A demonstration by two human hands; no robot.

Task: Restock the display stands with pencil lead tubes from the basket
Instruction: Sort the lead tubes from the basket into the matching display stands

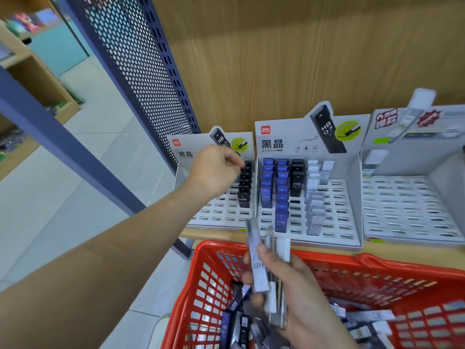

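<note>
Three white display stands sit on a wooden shelf. My left hand [216, 170] reaches over the left stand [219, 215], its fingertips pinching the top of a black lead tube [245, 167] at the back of a black row. The middle stand [334, 222] holds blue, black and white tubes. Above the red basket [377, 270], my right hand [289, 293] grips several clear and white tubes [259, 263]. More tubes [239, 321] lie loose in the basket.
The right stand [412, 210] shows rows of bare slots. A blue perforated metal panel [130, 71] and a slanted blue post [65, 152] rise at the left. A wooden back wall [302, 59] stands behind the stands. Tiled floor lies at the left.
</note>
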